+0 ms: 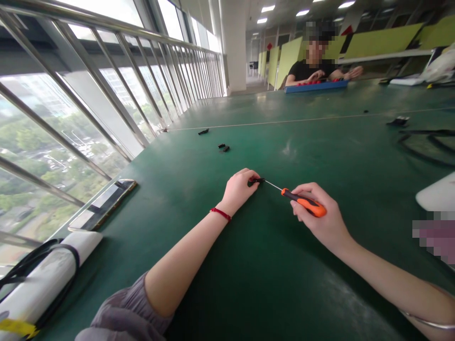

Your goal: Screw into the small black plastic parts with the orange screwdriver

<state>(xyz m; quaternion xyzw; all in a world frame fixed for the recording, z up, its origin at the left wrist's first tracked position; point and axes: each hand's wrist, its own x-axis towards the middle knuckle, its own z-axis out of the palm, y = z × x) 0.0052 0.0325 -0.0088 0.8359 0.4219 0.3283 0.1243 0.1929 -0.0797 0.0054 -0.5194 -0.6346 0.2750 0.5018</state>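
Note:
Near the middle of the green table, my left hand [241, 188] is closed on a small black part [259, 180], pinched between thumb and fingers. What kind of part it is, I cannot make out. My right hand [320, 213] grips a screwdriver [309, 204] by its orange and black handle. The thin metal shaft points left, and its tip meets the black part at my left fingertips. Farther back lie a few loose black pieces [223, 148], with another black piece [204, 131] behind them to the left.
A phone [103, 204] lies at the table's left edge beside the metal railing [142, 38]. In front of it sits a white device [50, 284] wrapped in black cable. Black cables [426, 139] rest at the right. Across the green table [177, 284], a person [314, 66] sits behind a blue tray [316, 87].

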